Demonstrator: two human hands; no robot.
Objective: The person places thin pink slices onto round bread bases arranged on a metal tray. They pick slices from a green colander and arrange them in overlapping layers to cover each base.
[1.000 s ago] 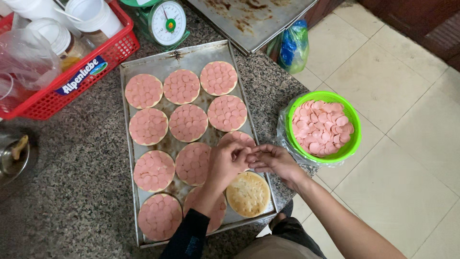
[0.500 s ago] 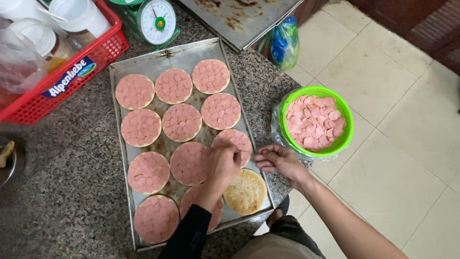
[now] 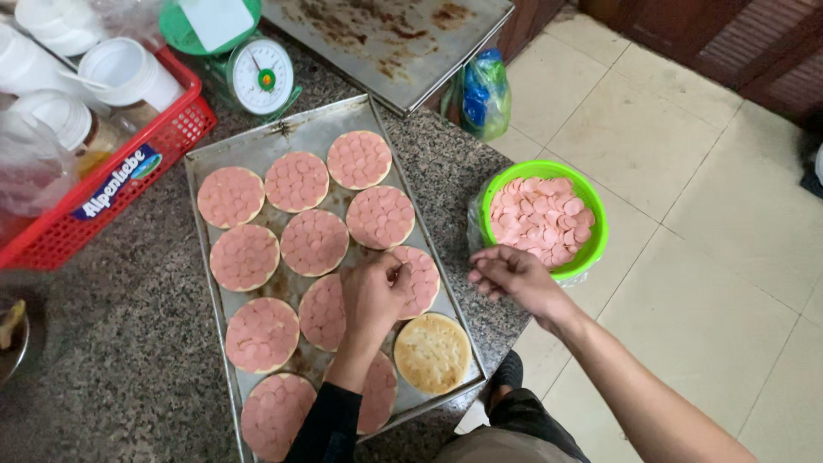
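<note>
On the granite tabletop [image 3: 103,377], metal tray [image 3: 257,154] holds eleven round bread bases: ten appear covered with pink sausage slices, one bare base [image 3: 432,352] left at near right corner. Left hand [image 3: 374,296] rests over covered base [image 3: 417,279], grip pinched shut, contents not discernible. Right hand [image 3: 513,276], fingers curled nearly closed, sits just beside green bowl of slices [image 3: 543,219]; whether it holds a slice, cannot tell.

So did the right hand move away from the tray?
Yes. The right hand has left the baking tray, where it met the left hand, moving right toward the green bowl.
</note>
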